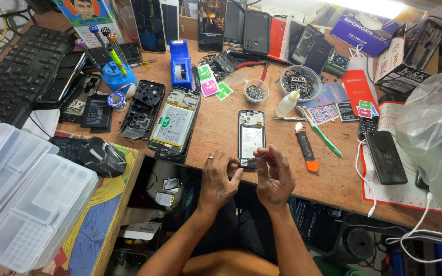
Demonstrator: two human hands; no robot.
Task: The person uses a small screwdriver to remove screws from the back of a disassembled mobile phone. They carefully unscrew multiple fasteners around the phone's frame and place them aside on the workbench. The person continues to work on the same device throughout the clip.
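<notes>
The small opened black phone with its back off lies at the wooden table's near edge; the left hand pinches its lower corner, the right hand grips a thin red-tipped tool; a slip might gouge the exposed parts.

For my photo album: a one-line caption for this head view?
Both hands work a thin tool on an opened black smartphone on a cluttered wooden workbench.
</notes>
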